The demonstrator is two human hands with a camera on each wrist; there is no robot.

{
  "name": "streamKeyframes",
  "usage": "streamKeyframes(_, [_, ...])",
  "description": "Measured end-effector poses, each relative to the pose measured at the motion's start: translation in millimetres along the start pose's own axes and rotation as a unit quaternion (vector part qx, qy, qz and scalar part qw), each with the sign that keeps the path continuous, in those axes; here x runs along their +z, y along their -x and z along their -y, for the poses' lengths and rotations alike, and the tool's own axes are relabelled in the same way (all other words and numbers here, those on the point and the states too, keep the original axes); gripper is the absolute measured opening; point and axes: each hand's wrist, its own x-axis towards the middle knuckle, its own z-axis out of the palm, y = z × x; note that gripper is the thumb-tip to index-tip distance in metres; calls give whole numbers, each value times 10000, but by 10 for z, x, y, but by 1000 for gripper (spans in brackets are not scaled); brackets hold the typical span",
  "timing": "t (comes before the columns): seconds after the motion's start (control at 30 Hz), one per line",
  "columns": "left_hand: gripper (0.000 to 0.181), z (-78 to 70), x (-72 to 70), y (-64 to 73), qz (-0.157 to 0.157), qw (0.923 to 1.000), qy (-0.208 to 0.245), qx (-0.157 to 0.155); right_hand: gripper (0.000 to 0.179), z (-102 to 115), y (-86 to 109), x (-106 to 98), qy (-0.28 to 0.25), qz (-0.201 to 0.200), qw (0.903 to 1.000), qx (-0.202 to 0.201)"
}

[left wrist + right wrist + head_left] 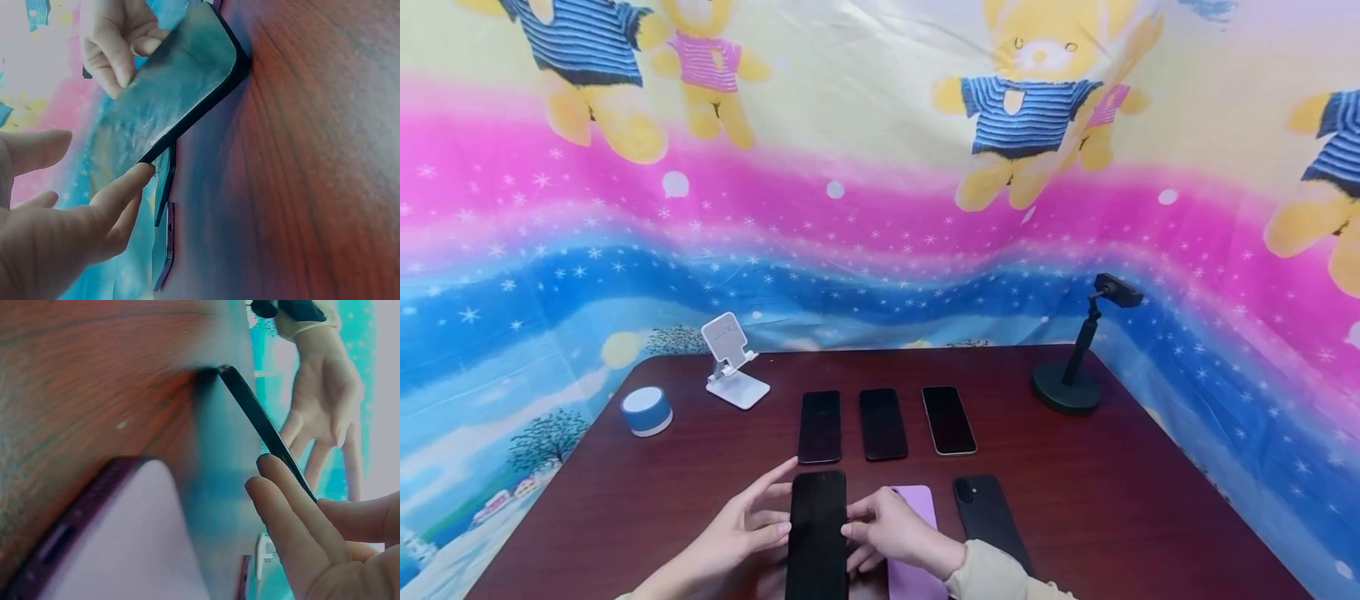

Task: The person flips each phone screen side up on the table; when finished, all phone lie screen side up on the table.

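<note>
A black smartphone (817, 542) is held tilted over the table with its dark glossy face showing; its lower edge in the left wrist view comes close to the wood. My right hand (901, 532) pinches it along its right edge, thumb on one side and fingers on the other. On the opposite edge, my left hand (730, 533) touches the phone with its fingers spread and loosely extended. The left wrist view shows a left fingertip (147, 169) against the phone's rim. Under my right wrist lies a purple phone (917, 502), partly covered. Beside it is a black phone (988, 510), camera side up.
Behind my hands, three dark-screened phones lie in a row: left (820, 427), middle (882, 423) and right (949, 421). A white folding phone stand (726, 343) and a blue-and-white cylinder (647, 411) stand back left. A black device on a round-based stand (1066, 388) stands back right.
</note>
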Motion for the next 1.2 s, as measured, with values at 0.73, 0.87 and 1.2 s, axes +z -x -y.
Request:
streamKeyframes(0.73, [72, 65, -50, 43, -196, 9990, -71, -394, 26, -162, -120, 37, 0, 69, 9995, 320])
streamKeyframes(0.87, [72, 106, -59, 44, -176, 9992, -91, -357, 24, -199, -164, 62, 428, -120, 9989, 163])
streamKeyframes(1.2, [75, 153, -63, 39, -28, 9994, -290, -168, 32, -214, -185, 90, 761, -283, 9967, 1])
